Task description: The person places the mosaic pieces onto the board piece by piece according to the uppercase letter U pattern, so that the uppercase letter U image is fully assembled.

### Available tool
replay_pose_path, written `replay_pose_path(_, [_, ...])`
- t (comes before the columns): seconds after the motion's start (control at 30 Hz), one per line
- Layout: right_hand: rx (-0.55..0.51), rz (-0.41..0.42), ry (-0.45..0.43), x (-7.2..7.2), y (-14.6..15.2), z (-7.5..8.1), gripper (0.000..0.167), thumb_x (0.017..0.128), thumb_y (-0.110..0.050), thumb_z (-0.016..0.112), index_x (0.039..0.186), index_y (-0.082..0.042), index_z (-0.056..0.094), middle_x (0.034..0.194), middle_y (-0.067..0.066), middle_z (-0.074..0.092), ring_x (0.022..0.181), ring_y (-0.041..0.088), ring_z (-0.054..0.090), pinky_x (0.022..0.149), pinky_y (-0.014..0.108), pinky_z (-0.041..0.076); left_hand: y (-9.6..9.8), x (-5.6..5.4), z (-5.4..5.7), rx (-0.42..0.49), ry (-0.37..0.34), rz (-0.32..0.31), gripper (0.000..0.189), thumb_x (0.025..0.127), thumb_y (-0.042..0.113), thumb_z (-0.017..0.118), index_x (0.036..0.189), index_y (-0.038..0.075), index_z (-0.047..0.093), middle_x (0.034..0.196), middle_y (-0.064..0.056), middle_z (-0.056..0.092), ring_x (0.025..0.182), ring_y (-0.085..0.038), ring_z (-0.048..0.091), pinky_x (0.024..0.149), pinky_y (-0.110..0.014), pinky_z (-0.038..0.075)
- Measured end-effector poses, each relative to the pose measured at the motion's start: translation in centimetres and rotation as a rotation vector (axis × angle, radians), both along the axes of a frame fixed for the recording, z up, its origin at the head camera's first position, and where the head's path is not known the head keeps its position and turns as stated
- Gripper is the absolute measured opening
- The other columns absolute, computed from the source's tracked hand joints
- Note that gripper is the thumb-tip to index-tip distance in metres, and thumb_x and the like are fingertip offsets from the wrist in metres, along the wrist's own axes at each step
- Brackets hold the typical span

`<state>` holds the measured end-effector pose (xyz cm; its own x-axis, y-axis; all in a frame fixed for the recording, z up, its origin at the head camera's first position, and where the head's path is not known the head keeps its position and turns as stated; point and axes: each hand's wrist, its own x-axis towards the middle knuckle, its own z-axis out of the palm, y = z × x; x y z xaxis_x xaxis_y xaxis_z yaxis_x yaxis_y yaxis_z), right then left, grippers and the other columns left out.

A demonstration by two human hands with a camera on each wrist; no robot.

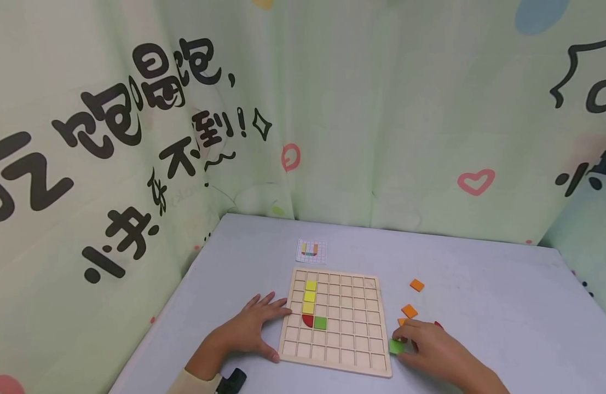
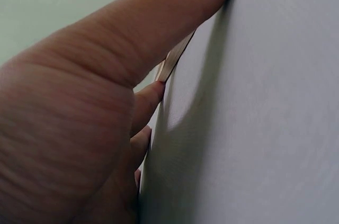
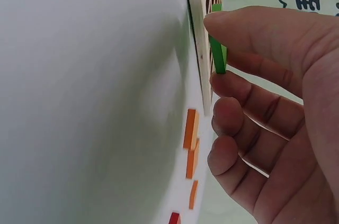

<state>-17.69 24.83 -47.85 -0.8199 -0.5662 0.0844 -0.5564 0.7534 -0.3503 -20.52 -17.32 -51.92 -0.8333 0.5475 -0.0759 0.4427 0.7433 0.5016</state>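
We see the left hand [image 1: 253, 329], fingers spread, touching the left side of the gridded board [image 1: 347, 340], which lies nearer the left edge of the surface [image 1: 505, 306] than its right. We see the right hand [image 1: 431, 347] pinching a green square [image 1: 396, 347] by the board's right side. Orange squares [image 1: 417, 285] lie toward the surface's right edge, a picture card [image 1: 311, 251] toward its far edge.

I've got a pale green curtain [image 1: 342, 109] behind a whitish table [image 1: 490, 295] here. Curtain's got chunky black lettering [image 1: 175, 148] left, pink heart outline [image 1: 475, 178] right.
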Motion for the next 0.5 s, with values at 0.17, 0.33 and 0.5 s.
replay_pose_path(0.17, [-0.032, 0.051, 0.017, -0.4, -1.3, 0.2, 0.022, 0.077, -0.017, 0.077, 0.097, -0.023, 0.07, 0.087, -0.023, 0.052, 0.072, -0.002, 0.045, 0.061, 0.022, 0.043, 0.0, 0.0, 0.1, 0.002, 0.0, 0.001, 0.101, 0.056, 0.07, 0.08, 0.144, 0.031, 0.048, 0.154, 0.006, 0.034, 0.147, -0.023, 0.012, 0.116, -0.052, 0.002])
replay_pose_path(0.33, [-0.051, 0.075, -0.018, -0.6, -2.5, 0.5, 0.02, 0.078, -0.017, 0.076, 0.097, -0.022, 0.07, 0.089, -0.021, 0.053, 0.072, -0.001, 0.046, 0.062, 0.021, 0.044, 0.0, 0.0, 0.0, 0.001, 0.004, -0.001, 0.101, 0.056, 0.07, 0.079, 0.144, 0.032, 0.048, 0.154, 0.007, 0.034, 0.147, -0.023, 0.011, 0.116, -0.052, 0.002])
replay_pose_path(0.5, [-0.063, 0.082, -0.048, -0.8, -3.8, 0.3, 0.021, 0.079, -0.015, 0.074, 0.098, -0.021, 0.069, 0.09, -0.02, 0.054, 0.073, -0.001, 0.046, 0.063, 0.02, 0.045, 0.0, 0.1, 0.1, 0.001, -0.005, 0.002, 0.101, 0.056, 0.07, 0.08, 0.144, 0.032, 0.048, 0.154, 0.008, 0.034, 0.147, -0.022, 0.011, 0.116, -0.052, 0.002])
